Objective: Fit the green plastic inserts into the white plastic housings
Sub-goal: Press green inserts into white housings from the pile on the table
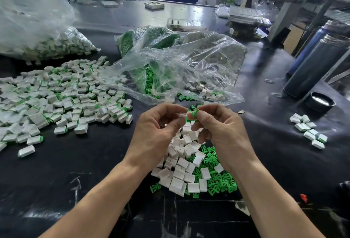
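1. A black table carries everything.
2. A clear bag lies open behind the hands, with green inserts spilling from it; a second bag at far left holds white pieces.
3. A wide heap of finished pieces spreads across the left side.
4. A mixed pile of white housings and green inserts sits right under the hands.
5. The left hand pinches one white housing at its fingertips.
6. The right hand pinches one green insert; the two pieces meet between the hands, above the pile.
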The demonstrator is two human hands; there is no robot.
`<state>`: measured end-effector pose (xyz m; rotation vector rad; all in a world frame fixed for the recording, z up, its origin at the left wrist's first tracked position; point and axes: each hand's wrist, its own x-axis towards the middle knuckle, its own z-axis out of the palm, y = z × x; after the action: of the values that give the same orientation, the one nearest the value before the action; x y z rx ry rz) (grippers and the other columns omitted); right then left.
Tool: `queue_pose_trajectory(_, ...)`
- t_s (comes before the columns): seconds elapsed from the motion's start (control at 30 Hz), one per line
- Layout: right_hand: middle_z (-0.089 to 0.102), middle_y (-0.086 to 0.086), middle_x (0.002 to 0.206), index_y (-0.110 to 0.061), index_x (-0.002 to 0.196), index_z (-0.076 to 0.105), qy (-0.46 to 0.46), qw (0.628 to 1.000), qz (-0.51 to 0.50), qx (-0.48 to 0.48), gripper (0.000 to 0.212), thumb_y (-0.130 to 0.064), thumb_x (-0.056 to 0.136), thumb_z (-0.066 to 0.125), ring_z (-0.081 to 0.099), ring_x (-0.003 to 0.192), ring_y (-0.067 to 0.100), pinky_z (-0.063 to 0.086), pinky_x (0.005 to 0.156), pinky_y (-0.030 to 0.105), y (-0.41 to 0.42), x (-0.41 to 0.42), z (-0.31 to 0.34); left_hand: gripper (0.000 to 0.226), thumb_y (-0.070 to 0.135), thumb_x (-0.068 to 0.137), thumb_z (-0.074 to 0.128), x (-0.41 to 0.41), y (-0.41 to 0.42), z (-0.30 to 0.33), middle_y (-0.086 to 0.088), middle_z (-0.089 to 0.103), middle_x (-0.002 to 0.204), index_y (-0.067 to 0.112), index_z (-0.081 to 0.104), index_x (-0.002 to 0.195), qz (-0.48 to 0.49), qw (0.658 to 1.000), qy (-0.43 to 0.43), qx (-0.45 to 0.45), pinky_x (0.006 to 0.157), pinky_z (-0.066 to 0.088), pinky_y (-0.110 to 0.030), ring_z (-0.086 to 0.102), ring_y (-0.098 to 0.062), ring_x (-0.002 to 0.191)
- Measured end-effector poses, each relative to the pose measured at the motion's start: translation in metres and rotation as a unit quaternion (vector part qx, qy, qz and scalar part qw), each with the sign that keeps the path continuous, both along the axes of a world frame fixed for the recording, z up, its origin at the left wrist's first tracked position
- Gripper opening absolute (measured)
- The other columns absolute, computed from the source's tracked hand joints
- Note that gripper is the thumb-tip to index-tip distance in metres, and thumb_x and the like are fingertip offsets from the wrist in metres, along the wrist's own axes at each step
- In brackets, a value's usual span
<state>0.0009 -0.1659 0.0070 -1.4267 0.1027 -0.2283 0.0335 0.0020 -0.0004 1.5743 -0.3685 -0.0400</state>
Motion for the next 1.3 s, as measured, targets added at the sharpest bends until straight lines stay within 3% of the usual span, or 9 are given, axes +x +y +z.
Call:
queue_pose_trajectory(0.1,0.078,0.013,0.089,-0.008,0.097,0.067,-0.01,1.0,0.004,0.016,0.004,-0.005,0.099,0.065,0.065,0.055,0.014,0.045,0.042,0.02,0.0006,-0.001,0.0015,0.016,0.013,0.09,0.076,-0.0007,-0.0004,0.0005,0.006,0.076,0.094,0.024,0.073,0.102,0.005,1.0,-0.003,0.012,0.071,0.053,-0.018,0.07,-0.007,0.084)
queue_pose_trajectory(0.27,0.073,0.007,0.075,-0.007,0.098,0.069,-0.016,1.0,-0.004,0.004,0.002,-0.006,0.097,0.068,0.064,0.054,0.013,0.045,0.043,0.019,0.0019,-0.0022,0.0014,0.009,0.02,0.09,0.077,-0.0026,-0.0011,0.0003,0.009,0.076,0.09,0.025,0.073,0.097,0.012,0.999,-0.015,0.036,0.069,0.052,-0.017,0.067,-0.002,0.078)
queue_pose_trajectory(0.37,0.076,0.01,0.081,-0.008,0.098,0.067,-0.02,1.0,-0.005,-0.009,0.002,-0.006,0.098,0.067,0.068,0.06,0.019,0.05,0.046,0.025,0.0025,-0.0031,0.0005,0.007,0.024,0.092,0.076,-0.0029,0.0,0.0001,0.007,0.075,0.091,0.027,0.073,0.098,0.013,0.999,-0.02,0.031,0.069,0.053,-0.018,0.066,-0.005,0.078)
queue_pose_trajectory(0.6,0.061,0.003,0.073,-0.017,0.101,0.076,-0.041,0.998,0.011,-0.055,0.01,-0.01,0.097,0.07,0.052,0.055,0.016,0.046,0.049,0.021,0.0012,-0.0047,-0.001,0.011,0.023,0.093,0.075,-0.0022,0.0004,0.0011,0.008,0.075,0.091,0.03,0.075,0.1,0.014,0.999,-0.022,0.029,0.069,0.051,-0.015,0.067,-0.002,0.08)
queue_pose_trajectory(0.83,0.069,-0.019,0.08,-0.028,0.105,0.08,-0.077,0.988,-0.002,-0.131,0.022,-0.01,0.099,0.069,0.058,0.069,0.003,0.047,0.064,0.021,0.0056,-0.0036,-0.0042,0.015,0.015,0.091,0.076,-0.0033,-0.001,0.0019,0.008,0.074,0.09,0.027,0.072,0.1,0.011,0.999,-0.019,0.033,0.068,0.052,-0.015,0.066,-0.002,0.079)
queue_pose_trajectory(0.93,0.072,-0.017,0.085,-0.03,0.105,0.08,-0.082,0.984,-0.011,-0.158,0.021,-0.012,0.098,0.07,0.061,0.071,0.001,0.045,0.067,0.017,0.0056,-0.004,-0.0045,0.012,0.017,0.091,0.076,-0.0037,-0.0006,0.0018,0.009,0.074,0.089,0.026,0.072,0.099,0.007,0.999,-0.013,0.032,0.068,0.052,-0.014,0.068,-0.001,0.079)
queue_pose_trajectory(1.1,0.076,-0.004,0.09,-0.031,0.099,0.075,-0.071,0.983,-0.019,-0.167,0.014,-0.017,0.095,0.075,0.062,0.071,0.004,0.048,0.067,0.023,0.0047,-0.0046,-0.0039,0.008,0.021,0.091,0.076,-0.0027,-0.0005,0.0018,0.009,0.074,0.088,0.027,0.073,0.096,0.014,0.999,-0.016,0.029,0.068,0.051,-0.015,0.068,-0.002,0.079)
queue_pose_trajectory(1.2,0.077,-0.005,0.093,-0.03,0.097,0.075,-0.073,0.981,-0.021,-0.176,0.014,-0.016,0.094,0.076,0.071,0.087,0.014,0.058,0.08,0.031,0.0051,-0.0046,-0.003,0.009,0.022,0.091,0.077,-0.0024,0.0002,0.0011,0.009,0.075,0.089,0.028,0.075,0.096,0.019,0.999,-0.019,0.03,0.07,0.052,-0.017,0.067,-0.003,0.08)
queue_pose_trajectory(1.3,0.077,-0.009,0.097,-0.031,0.099,0.077,-0.077,0.974,-0.017,-0.212,0.015,-0.017,0.094,0.076,0.072,0.096,0.013,0.059,0.086,0.03,0.0045,-0.0057,-0.0025,0.011,0.021,0.091,0.077,-0.0026,0.0009,0.0009,0.009,0.075,0.09,0.03,0.075,0.097,0.023,0.999,-0.018,0.032,0.072,0.053,-0.017,0.068,-0.004,0.082)
